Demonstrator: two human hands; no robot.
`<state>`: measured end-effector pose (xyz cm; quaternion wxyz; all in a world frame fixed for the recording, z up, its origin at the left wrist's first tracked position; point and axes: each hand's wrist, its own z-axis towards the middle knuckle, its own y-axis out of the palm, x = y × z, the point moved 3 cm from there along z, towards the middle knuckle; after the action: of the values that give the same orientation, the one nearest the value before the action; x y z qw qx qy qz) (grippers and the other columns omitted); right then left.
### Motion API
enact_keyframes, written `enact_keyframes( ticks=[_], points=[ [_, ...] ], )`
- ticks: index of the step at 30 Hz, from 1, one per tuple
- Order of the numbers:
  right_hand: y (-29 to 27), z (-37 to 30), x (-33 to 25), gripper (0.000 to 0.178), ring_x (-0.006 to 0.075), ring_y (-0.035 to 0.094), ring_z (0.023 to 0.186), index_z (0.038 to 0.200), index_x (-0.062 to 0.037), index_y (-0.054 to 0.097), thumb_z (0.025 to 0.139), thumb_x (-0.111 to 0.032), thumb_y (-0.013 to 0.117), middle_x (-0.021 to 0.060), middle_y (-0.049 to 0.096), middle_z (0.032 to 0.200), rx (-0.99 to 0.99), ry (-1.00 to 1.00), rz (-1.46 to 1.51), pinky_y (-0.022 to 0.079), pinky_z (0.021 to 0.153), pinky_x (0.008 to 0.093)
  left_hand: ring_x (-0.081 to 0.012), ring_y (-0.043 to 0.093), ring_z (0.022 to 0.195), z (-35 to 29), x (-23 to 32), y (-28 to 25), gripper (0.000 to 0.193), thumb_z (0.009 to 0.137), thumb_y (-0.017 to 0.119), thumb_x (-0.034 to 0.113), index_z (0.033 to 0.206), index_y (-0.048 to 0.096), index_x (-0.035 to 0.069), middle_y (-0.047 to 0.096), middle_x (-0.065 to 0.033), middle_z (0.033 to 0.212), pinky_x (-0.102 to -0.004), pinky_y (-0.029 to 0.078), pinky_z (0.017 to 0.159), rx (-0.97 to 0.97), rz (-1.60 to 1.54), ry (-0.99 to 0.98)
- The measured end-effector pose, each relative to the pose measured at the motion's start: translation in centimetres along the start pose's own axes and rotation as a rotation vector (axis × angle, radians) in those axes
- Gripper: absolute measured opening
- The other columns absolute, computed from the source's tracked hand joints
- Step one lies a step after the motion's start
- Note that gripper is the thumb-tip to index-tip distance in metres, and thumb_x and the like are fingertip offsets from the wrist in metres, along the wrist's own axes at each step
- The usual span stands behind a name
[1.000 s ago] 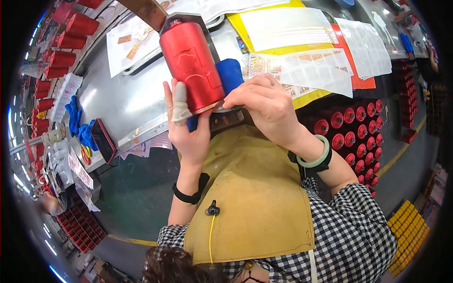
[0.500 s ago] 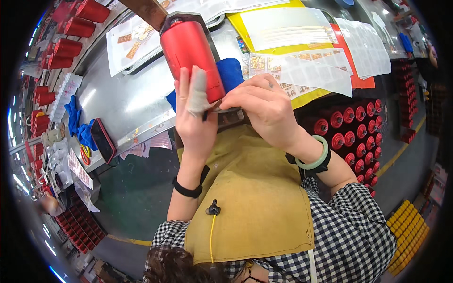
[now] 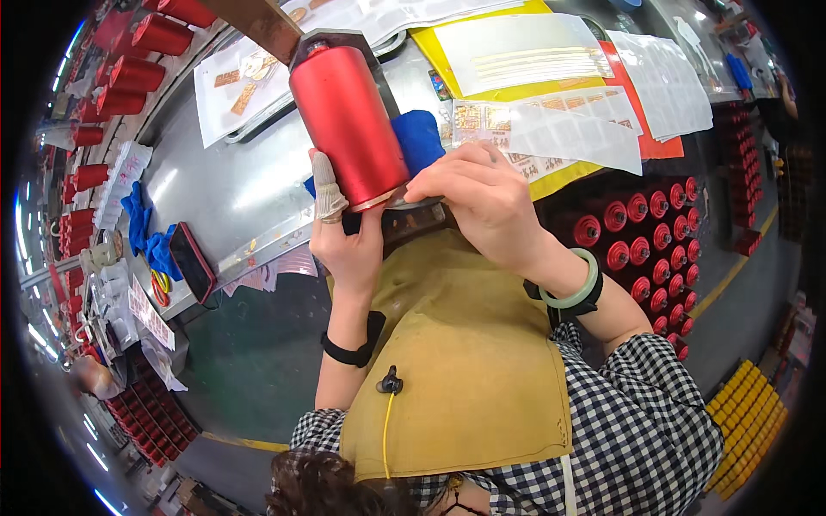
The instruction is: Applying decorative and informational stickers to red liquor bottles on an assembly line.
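Note:
A glossy red metal bottle (image 3: 348, 120) lies tilted in front of me, its narrow neck resting in a dark angled holder (image 3: 379, 79). My left hand (image 3: 344, 254) grips the bottle's near end from the left, thumb under the base and a pale fabric cover on one finger. Its other fingers are partly hidden by the bottle. My right hand (image 3: 486, 193) is closed in a pinch beside the base's right edge; whatever its fingertips hold is too small to make out. Right of the bottle lies a bunched blue cloth (image 3: 419, 142).
Printed sticker sheets (image 3: 538, 129) and white backing paper (image 3: 662, 82) cover the bench on the right. A phone (image 3: 192, 262), blue gloves (image 3: 157, 245) and yellow-handled scissors (image 3: 160, 286) lie at the left edge. Rows of red bottles (image 3: 637, 249) stand below right. A brown bar (image 3: 258, 26) slants above.
My left hand's fingers have slid down off the bottle's front to its left side near the base. The bottle looks turned, with a smooth side facing up. My right hand has barely moved.

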<state>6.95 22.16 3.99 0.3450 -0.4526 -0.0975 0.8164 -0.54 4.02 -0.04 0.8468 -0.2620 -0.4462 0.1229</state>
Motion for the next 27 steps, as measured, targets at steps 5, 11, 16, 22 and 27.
enact_keyframes(
  ticks=[5,11,16,22,27],
  points=[
    [-0.4,-1.2,0.4,0.025,0.0213,0.069,0.086,0.093,-0.0082,0.077,0.077,0.011,0.07,0.0015,0.076,0.09,-0.068,-0.001,-0.028,0.051,0.083,0.0343,-0.0345,0.068,0.125,-0.1,-0.2,0.0,0.08,0.084,0.083,0.004,0.155,0.047,-0.002,0.051,-0.0218,0.157,-0.0381,0.057,0.096,-0.003,0.006,0.021],
    [-0.4,-0.1,-0.8,0.023,0.021,0.067,0.087,0.094,-0.0097,0.074,0.079,0.006,0.066,0.0003,0.076,0.092,0.036,-0.007,0.017,0.049,0.084,0.0356,-0.0386,0.058,0.137,-0.6,-0.9,-0.4,0.074,0.086,0.083,0.008,0.152,0.051,-0.003,0.052,-0.0219,0.156,-0.0437,0.05,0.107,-0.007,0.003,-0.002],
    [-0.2,-0.9,-0.3,0.022,0.0211,0.067,0.085,0.094,-0.0093,0.074,0.08,0.005,0.067,0.0,0.074,0.089,-0.021,0.004,0.0,0.048,0.084,0.0354,-0.0343,0.052,0.145,-0.5,-1.3,-0.6,0.068,0.091,0.078,0.008,0.151,0.05,-0.004,0.052,-0.0207,0.157,-0.0387,0.049,0.106,0.0,0.161,0.129],
    [0.1,0.7,-0.3,0.02,0.0215,0.066,0.084,0.092,-0.0102,0.074,0.08,0.003,0.066,0.0003,0.073,0.086,0.085,0.021,-0.012,0.049,0.084,0.0362,-0.0395,0.04,0.152,-0.3,-1.8,-0.6,0.06,0.095,0.073,0.008,0.149,0.051,-0.006,0.051,-0.0229,0.157,-0.0421,0.042,0.114,-0.067,0.084,0.071],
    [-0.4,-0.1,-0.6,0.021,0.022,0.066,0.084,0.093,-0.0099,0.074,0.081,0.004,0.066,0.0001,0.074,0.089,-0.104,-0.027,-0.062,0.049,0.083,0.0361,-0.046,0.033,0.154,-1.0,-2.9,-0.6,0.057,0.099,0.068,0.009,0.15,0.048,-0.007,0.046,-0.0266,0.159,-0.0451,0.035,0.119,-0.094,0.11,0.081]
  ],
)
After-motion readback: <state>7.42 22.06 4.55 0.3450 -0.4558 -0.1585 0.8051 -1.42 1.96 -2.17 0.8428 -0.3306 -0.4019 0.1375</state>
